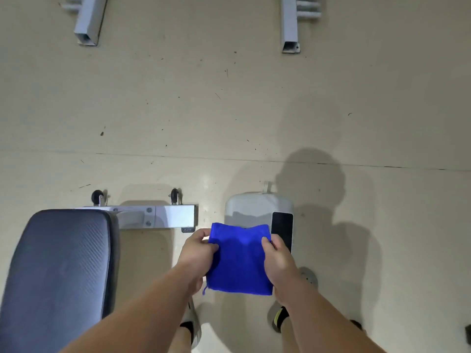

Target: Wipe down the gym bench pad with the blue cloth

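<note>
Cloth (pixel 239 261): bright blue, folded to a rectangle, held off the pad (pixel 58 266), left hand (pixel 197 253) and right hand (pixel 276 261) fingers pinching opposite edges.

Dark padded vinyl gym bench pad (pixel 58 271) cut off by left and bottom edges. Folded blue cloth (pixel 239 258) hides part of pale grey floor pad (pixel 254 206). Small black frame label (pixel 188 229) illegible.
</note>
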